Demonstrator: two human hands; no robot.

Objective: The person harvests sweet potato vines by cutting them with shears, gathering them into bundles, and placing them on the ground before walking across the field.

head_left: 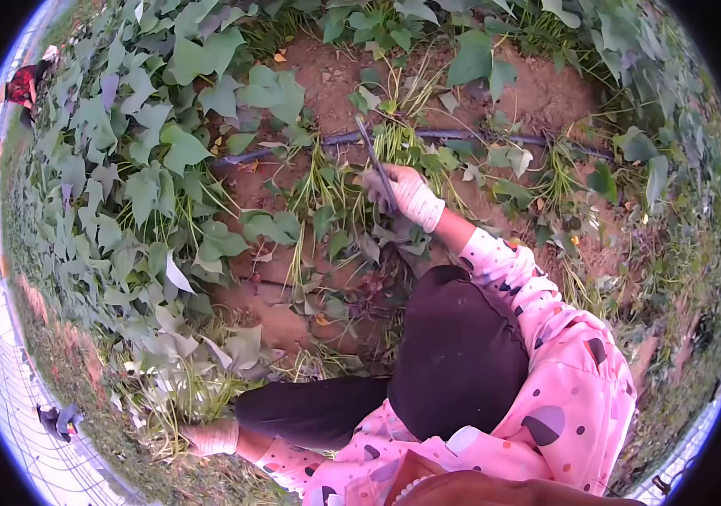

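Note:
My right hand point(411, 199), in a pale glove, is closed round a sickle point(373, 160) with a slim, dark, slightly curved blade. Its tip points up beside a tuft of pale green stems point(398, 145) at the drip hose. Down at the lower left, my left hand point(213, 438), also gloved, is closed on a bunch of leafy vines point(196, 392). The vines look like sweet potato, with broad pointed leaves. Some of the left fingers are hidden by stems and leaves.
A dark drip hose point(453, 133) runs across brown soil point(322, 72) past several stem clumps point(320, 185). Dense leafy vines point(153, 143) fill the left side. My bent knee point(461, 337) is between my arms. Another person point(23, 84) is far off at upper left.

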